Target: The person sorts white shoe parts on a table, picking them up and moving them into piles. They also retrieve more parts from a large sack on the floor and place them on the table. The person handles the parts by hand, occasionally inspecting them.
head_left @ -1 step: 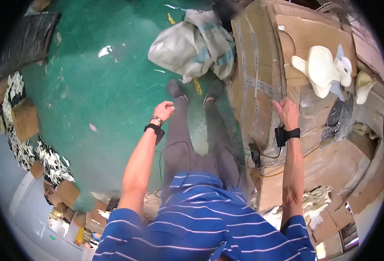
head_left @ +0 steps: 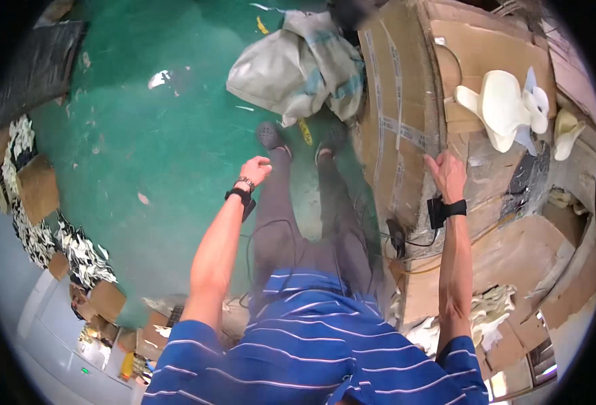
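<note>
One left hand (head_left: pixel 255 171) is hanging over the green floor (head_left: pixel 156 223), forearm reaching forward, fingers curling inward; palm hidden, can't tell if fully closed. Two grey shoes (head_left: pixel 269 136) are standing ahead, one grey sack (head_left: pixel 274 74) lying just beyond. One right hand (head_left: pixel 450 177) is hovering over or resting on cardboard (head_left: pixel 396 182), fingers bending, thumb pointing left; fingertips hidden, can't tell its grip. Two cream pieces, one larger (head_left: pixel 500 111), one smaller (head_left: pixel 566 135), are lying ahead-right of it.
</note>
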`<action>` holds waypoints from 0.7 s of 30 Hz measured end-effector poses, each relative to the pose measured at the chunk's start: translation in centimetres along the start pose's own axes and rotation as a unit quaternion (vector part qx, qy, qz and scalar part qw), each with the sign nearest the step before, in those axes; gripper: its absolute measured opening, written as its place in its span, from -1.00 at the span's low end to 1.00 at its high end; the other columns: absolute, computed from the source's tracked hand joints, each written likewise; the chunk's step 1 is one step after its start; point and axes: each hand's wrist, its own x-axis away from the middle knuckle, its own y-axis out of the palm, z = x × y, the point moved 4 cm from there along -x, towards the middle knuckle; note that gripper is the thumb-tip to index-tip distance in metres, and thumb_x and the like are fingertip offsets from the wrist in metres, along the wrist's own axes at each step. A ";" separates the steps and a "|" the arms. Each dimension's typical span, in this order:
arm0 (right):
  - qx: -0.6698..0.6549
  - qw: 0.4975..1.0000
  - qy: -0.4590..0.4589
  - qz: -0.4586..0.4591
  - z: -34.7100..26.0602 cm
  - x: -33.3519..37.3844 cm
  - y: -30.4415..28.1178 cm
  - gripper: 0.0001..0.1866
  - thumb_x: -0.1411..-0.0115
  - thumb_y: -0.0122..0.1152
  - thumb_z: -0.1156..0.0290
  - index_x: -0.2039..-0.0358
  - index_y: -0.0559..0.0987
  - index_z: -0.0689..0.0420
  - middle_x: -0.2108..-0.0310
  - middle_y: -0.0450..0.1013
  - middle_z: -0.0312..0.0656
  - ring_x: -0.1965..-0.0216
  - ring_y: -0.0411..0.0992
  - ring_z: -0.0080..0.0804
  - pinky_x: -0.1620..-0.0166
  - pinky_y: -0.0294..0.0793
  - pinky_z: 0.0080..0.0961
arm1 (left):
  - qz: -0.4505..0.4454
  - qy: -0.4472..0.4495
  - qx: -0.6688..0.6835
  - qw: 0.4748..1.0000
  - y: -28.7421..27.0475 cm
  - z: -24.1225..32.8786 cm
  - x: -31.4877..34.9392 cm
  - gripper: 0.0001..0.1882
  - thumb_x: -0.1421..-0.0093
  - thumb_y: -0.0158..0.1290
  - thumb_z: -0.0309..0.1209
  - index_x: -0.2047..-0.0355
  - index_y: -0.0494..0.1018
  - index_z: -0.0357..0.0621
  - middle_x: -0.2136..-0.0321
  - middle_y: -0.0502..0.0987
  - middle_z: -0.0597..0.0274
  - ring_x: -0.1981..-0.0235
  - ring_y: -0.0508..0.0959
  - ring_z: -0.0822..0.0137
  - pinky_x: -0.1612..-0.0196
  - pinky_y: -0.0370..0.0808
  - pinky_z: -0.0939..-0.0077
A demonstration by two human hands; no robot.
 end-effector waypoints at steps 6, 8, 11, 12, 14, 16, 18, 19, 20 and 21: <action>-0.047 0.996 0.050 -0.048 -1.6 -0.5 -0.2 -0.55 -0.02 0.49 0.08 0.48 0.48 0.18 0.56 0.46 -0.06 0.49 0.46 -0.09 0.39 0.41 -0.24 | -0.034 0.016 -0.196 0.980 2.7 0.3 -14.1 -0.58 -0.05 0.20 -0.20 0.05 0.61 0.03 0.07 0.65 0.09 -0.05 0.58 0.05 -0.17 0.47 0.23; -0.099 0.989 0.071 -0.087 -1.7 -1.0 -0.1 -0.56 -0.01 0.53 0.14 0.46 0.45 0.17 0.56 0.38 -0.16 0.51 0.36 -0.31 0.40 0.35 -0.36 | -0.038 0.033 -0.191 0.980 4.1 -1.2 -19.5 -0.60 -0.03 0.21 -0.22 0.08 0.63 0.08 0.08 0.65 0.11 -0.05 0.57 0.06 -0.16 0.48 0.22; -0.102 0.991 0.065 -0.063 -1.8 -1.0 1.0 -0.56 0.00 0.53 0.20 0.44 0.42 0.19 0.54 0.32 -0.19 0.50 0.28 -0.33 0.38 0.30 -0.41 | -0.106 0.036 -0.228 0.967 5.7 -0.5 -27.5 -0.61 -0.03 0.26 -0.18 0.08 0.66 0.17 -0.03 0.60 0.12 -0.16 0.49 0.07 -0.24 0.41 0.20; -0.099 0.990 0.075 -0.063 -2.5 -1.2 0.9 -0.57 -0.01 0.52 0.23 0.44 0.41 0.20 0.54 0.32 -0.18 0.49 0.28 -0.33 0.37 0.30 -0.41 | -0.081 0.027 -0.265 0.960 6.4 -0.7 -29.9 -0.58 -0.05 0.26 -0.16 0.03 0.64 0.20 -0.14 0.50 0.09 -0.25 0.38 0.05 -0.30 0.31 0.16; -0.080 0.992 0.082 -0.054 -3.0 -1.2 1.2 -0.59 -0.02 0.50 0.26 0.44 0.41 0.20 0.53 0.32 -0.17 0.49 0.29 -0.34 0.36 0.30 -0.41 | -0.062 0.007 -0.289 0.955 7.8 -1.8 -34.5 -0.50 -0.08 0.24 -0.11 -0.08 0.57 0.26 -0.30 0.32 0.01 -0.39 0.18 0.02 -0.39 0.14 0.07; -0.044 0.996 0.068 -0.040 -2.9 -1.3 1.2 -0.61 -0.03 0.49 0.28 0.44 0.40 0.21 0.53 0.32 -0.18 0.49 0.29 -0.35 0.37 0.29 -0.42 | -0.099 0.004 -0.278 0.956 8.5 -2.6 -37.4 -0.34 -0.13 0.21 -0.06 -0.25 0.42 0.11 -0.32 0.27 -0.11 -0.41 0.16 0.03 -0.41 0.13 0.11; -0.047 0.991 0.117 -0.048 -2.2 -1.1 1.5 -0.63 -0.03 0.48 0.33 0.45 0.41 0.20 0.52 0.33 -0.19 0.48 0.29 -0.37 0.38 0.29 -0.43 | -0.076 0.023 -0.200 0.977 9.3 -3.2 -38.9 -0.32 -0.15 0.20 -0.07 -0.24 0.41 -0.06 -0.31 0.29 -0.12 -0.38 0.22 0.02 -0.39 0.17 0.17; -0.048 0.988 0.140 -0.055 -2.1 -1.2 1.2 -0.65 -0.04 0.47 0.35 0.45 0.41 0.20 0.52 0.34 -0.19 0.48 0.30 -0.38 0.38 0.29 -0.44 | -0.064 0.031 -0.159 0.985 9.3 -3.4 -38.8 -0.31 -0.16 0.19 -0.08 -0.24 0.40 -0.15 -0.30 0.31 -0.12 -0.36 0.25 0.01 -0.38 0.19 0.20; -0.068 0.988 0.132 -0.048 -2.8 -1.8 1.3 -0.68 -0.03 0.46 0.43 0.45 0.41 0.20 0.53 0.34 -0.21 0.49 0.29 -0.40 0.39 0.29 -0.45 | -0.053 0.068 -0.187 0.979 9.5 -3.5 -38.0 -0.30 -0.16 0.19 -0.09 -0.21 0.39 -0.28 -0.24 0.37 -0.12 -0.29 0.34 -0.01 -0.34 0.25 0.25; -0.059 0.993 0.095 -0.040 -2.9 -2.0 1.4 -0.69 -0.03 0.46 0.46 0.44 0.41 0.20 0.51 0.34 -0.21 0.49 0.28 -0.41 0.39 0.30 -0.45 | -0.053 0.118 -0.177 0.976 9.6 -3.3 -36.6 -0.34 -0.14 0.19 -0.11 -0.16 0.43 -0.27 -0.17 0.43 -0.14 -0.24 0.38 -0.05 -0.31 0.30 0.22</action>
